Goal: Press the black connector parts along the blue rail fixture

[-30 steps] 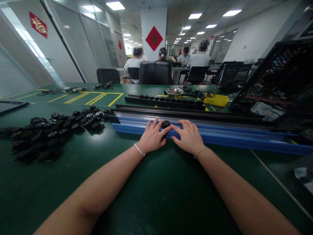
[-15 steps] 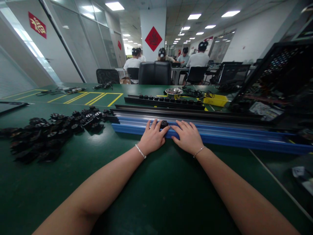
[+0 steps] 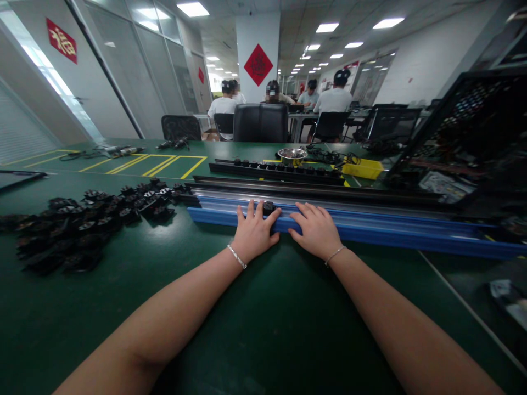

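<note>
Red diamond sign (image 3: 258, 65) on the pillar carries a dark character, possibly "福"; too blurred to confirm.
</note>
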`<state>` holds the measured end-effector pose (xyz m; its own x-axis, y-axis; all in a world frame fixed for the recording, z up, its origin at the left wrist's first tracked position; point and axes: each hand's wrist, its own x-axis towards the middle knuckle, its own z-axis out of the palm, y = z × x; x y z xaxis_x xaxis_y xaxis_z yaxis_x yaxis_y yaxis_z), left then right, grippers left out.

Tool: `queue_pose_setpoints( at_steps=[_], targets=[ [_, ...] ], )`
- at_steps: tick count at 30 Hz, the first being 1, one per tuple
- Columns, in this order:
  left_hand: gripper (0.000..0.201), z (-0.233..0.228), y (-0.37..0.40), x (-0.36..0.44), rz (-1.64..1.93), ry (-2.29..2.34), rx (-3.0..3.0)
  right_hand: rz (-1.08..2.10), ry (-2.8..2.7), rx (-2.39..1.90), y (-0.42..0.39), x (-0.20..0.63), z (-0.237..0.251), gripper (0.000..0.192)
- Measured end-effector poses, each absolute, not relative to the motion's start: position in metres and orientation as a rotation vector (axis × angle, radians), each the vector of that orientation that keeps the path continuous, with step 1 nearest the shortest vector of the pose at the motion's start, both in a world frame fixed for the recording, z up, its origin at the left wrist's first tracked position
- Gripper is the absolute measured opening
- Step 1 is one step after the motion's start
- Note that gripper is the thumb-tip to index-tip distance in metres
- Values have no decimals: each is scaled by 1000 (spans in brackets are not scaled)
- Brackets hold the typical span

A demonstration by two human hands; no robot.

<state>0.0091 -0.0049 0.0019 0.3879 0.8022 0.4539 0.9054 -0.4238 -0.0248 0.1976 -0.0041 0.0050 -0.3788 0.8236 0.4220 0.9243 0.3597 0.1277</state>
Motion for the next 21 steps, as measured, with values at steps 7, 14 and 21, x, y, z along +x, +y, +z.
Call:
queue_pose_setpoints(
  at_steps=[7, 14, 21],
  targets=[
    [55, 3, -4, 7, -565, -1545, -2358, -491, -2329, -1547, -5, 197, 5, 35],
    [54, 9, -3, -6, -525, -1599, -2304, -489, -2337, -1553, -4, 197, 5, 35],
    [52, 14, -3, -16, -442, -1699, -2286, -507, -2320, -1550, -3, 198, 3, 33]
  ],
)
